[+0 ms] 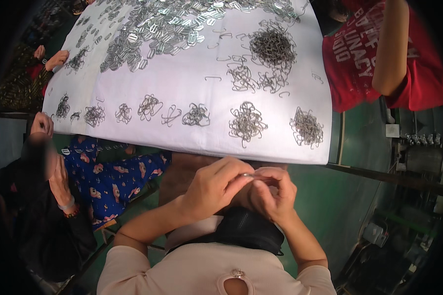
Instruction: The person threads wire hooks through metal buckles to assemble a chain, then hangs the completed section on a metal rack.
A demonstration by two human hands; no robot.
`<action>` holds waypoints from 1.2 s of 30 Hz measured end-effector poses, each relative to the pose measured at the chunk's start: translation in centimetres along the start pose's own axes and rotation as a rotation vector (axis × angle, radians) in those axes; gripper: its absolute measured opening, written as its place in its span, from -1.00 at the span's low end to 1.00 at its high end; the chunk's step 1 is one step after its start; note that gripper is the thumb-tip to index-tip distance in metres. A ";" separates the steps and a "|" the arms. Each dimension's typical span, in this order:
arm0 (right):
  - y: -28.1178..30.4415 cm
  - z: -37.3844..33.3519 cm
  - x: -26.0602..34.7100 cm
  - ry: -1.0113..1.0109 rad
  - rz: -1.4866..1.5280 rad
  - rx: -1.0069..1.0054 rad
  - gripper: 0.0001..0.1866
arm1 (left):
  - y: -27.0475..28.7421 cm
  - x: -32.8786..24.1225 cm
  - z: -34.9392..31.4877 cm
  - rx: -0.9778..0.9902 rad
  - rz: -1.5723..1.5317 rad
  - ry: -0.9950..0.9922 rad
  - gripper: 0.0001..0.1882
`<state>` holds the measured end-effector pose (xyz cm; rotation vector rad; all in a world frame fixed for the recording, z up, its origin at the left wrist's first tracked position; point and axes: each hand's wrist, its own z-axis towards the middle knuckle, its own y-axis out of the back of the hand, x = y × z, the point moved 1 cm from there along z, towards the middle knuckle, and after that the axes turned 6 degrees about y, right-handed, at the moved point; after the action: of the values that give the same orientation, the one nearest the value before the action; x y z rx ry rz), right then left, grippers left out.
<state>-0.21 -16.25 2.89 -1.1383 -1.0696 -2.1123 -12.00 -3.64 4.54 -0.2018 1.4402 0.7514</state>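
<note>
White cloth [147,86] covers the work table, set over a green floor [315,211]. Flat, slotted metal buckles [157,37] lie in a broad heap toward the far side. Bent wire pieces form a dense pile [273,46] at the far right, and smaller wire clusters line the near edge, including one [247,124] directly ahead of the hands and one [307,128] near the right corner.

Left hand [206,189]: thumb and forefinger are pressed together, pinching a small metal piece [246,175] (its exact shape is too small to tell). Right hand [276,192]: fingers are curled with the fingertips at the same piece; whether they grip it cannot be told. Position of the piece: between both hands, in front of the torso, just short of the table edge. Co-workers: one in a red shirt [349,69] at right, others at left.
</note>
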 end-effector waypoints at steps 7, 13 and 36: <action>1.1 11.6 -5.3 0.045 -0.250 -0.006 -0.95 | -0.8 1.8 0.1 -0.096 -0.031 -0.061 -0.84; -1.2 25.0 -13.1 0.060 -0.518 0.076 -0.91 | -1.2 2.8 0.2 -0.093 -0.088 -0.062 -0.78; -0.9 26.2 -14.6 0.013 -0.822 0.460 -0.90 | -2.2 4.6 0.1 -0.022 -0.167 -0.045 -0.76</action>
<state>18.55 6.89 -1.04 -0.4861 -2.1407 -2.2076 -10.88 -3.65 -0.44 -0.3161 1.3553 0.6313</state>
